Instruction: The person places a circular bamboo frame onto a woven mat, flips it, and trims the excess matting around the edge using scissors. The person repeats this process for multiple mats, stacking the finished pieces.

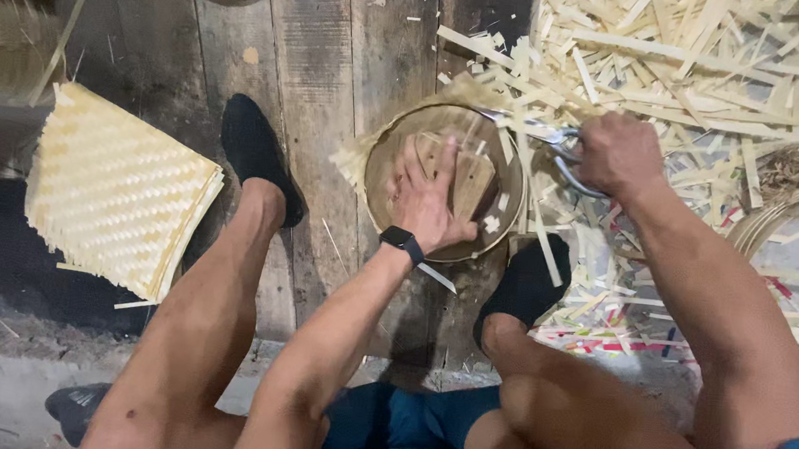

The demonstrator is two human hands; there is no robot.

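the left hand [431,198] lies flat, fingers spread, pressing a round woven bamboo tray [397,147] onto the plank floor [337,55]; the right hand [617,155], fingers curled shut around scissors [533,128], trims at its far rim; the tray looks light, thin, springy, with splintery edges; best pinned at its middle.

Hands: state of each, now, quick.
Left hand: open, pressed flat on the wooden block in the round woven tray.
Right hand: closed around the scissors, cutting at the tray's rim.
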